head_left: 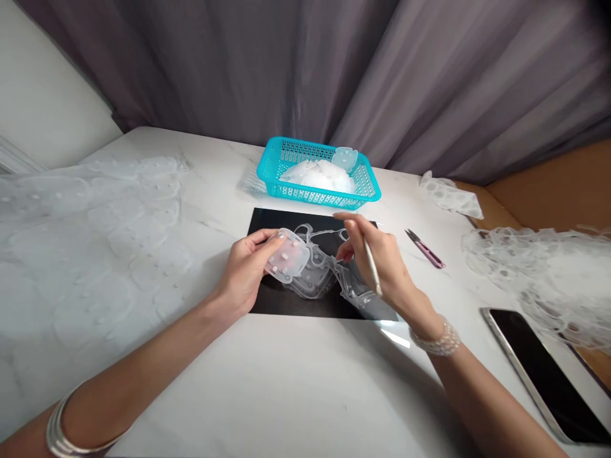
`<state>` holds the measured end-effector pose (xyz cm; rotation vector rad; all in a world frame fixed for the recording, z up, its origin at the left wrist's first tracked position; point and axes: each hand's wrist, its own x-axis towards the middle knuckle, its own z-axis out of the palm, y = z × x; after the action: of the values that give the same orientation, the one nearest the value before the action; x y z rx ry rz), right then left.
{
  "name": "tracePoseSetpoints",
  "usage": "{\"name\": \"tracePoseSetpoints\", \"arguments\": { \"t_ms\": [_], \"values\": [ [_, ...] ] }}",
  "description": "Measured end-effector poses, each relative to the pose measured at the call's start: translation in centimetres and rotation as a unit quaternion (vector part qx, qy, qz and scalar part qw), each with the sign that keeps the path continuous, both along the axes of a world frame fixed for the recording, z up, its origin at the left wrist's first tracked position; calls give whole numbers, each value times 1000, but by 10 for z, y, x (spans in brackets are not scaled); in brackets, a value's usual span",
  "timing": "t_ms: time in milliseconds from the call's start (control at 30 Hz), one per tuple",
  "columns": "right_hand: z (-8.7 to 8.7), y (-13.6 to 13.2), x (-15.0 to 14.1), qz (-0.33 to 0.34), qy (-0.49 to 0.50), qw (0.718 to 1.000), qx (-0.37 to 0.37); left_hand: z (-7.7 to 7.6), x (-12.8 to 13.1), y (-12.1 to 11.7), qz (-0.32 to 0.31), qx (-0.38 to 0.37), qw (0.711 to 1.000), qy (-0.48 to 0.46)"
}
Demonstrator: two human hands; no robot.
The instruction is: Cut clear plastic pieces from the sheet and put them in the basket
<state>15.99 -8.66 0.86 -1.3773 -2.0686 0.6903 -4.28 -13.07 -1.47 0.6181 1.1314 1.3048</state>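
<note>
My left hand (251, 264) pinches a small translucent white cutout (289, 254) with rounded edges and raised white dots, thumb on top. Beneath it, on a black mat (272, 302), lies a dotted sheer piece (312, 280) with thin cut strips (351, 286) trailing to the right. Over the mat's right side, my right hand (377, 254) is closed around a slim white stick-like tool (372, 267); its far end is hidden by the fingers. A gap separates my two hands.
A turquoise basket (315, 198) behind the mat holds white cutouts (324, 177). Pink-handled thread snips (424, 248) lie to the right, with a phone (544, 375) nearer me. Dotted sheer fabric (95, 235) covers the left; a pile of sheer scraps (544, 273) sits right.
</note>
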Motion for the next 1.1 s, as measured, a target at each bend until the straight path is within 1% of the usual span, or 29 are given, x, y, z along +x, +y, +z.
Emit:
{"name": "tracePoseSetpoints", "arguments": {
  "t_ms": [67, 133, 200, 267, 333, 433, 533, 633, 767, 867, 967, 1033, 1100],
  "values": [
    [4, 7, -6, 94, -13, 994, -46, 0, -3, 2, -18, -2, 1000, -14],
    [6, 14, -12, 186, -23, 980, -73, -2, -8, 5, -40, -4, 999, -24],
    [5, 21, -16, 240, -24, 967, -86, -3, -13, 8, -60, -9, 998, -28],
    [5, 24, -18, 263, -17, 960, -100, -3, -19, 11, -87, -12, 996, -30],
    [8, 25, -19, 270, -13, 957, -109, -1, -24, 12, -143, -7, 990, -13],
    [15, 19, -20, 280, -25, 953, -115, 5, -31, 13, -235, 6, 970, 66],
    [23, 11, -20, 285, -34, 951, -114, 12, -34, 12, -267, 5, 951, 157],
    [28, 4, -22, 278, -42, 955, -92, 18, -35, 10, -285, 18, 934, 217],
    [30, -1, -23, 262, -43, 962, -61, 25, -32, 7, -280, 59, 917, 278],
    [29, -4, -23, 245, -46, 968, -40, 26, -25, 4, -241, 68, 912, 325],
    [26, -8, -23, 232, -43, 972, -9, 22, -16, -3, -190, 94, 909, 359],
    [21, -8, -22, 228, -44, 973, 7, 20, -11, -9, -149, 148, 908, 362],
    [12, -7, -22, 219, -65, 974, 10, 22, -8, -15, -135, 235, 903, 335]
  ]
}}
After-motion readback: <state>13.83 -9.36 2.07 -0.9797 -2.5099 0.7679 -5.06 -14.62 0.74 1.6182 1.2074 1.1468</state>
